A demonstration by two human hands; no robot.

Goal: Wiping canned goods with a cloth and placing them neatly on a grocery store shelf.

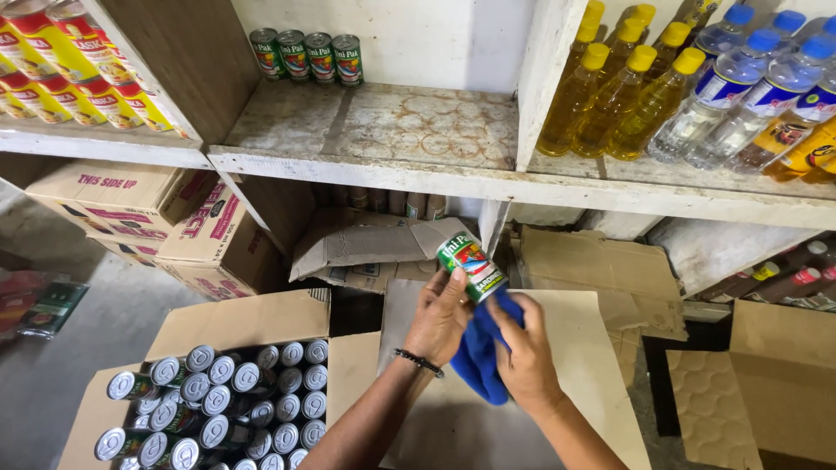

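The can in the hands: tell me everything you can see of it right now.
The can is a small metal cylinder with a green label carrying a red and blue picture panel and pale lettering. It is tilted, its top end leaning up and to the left, held in front of the lower shelf. The left hand grips its lower left side with its fingers; the right hand presses a blue cloth against its lower end. Its lid is not visible, and no dents show.

Four green cans (306, 56) on the shelf, one can (471, 268) held, one blue cloth (482, 352).
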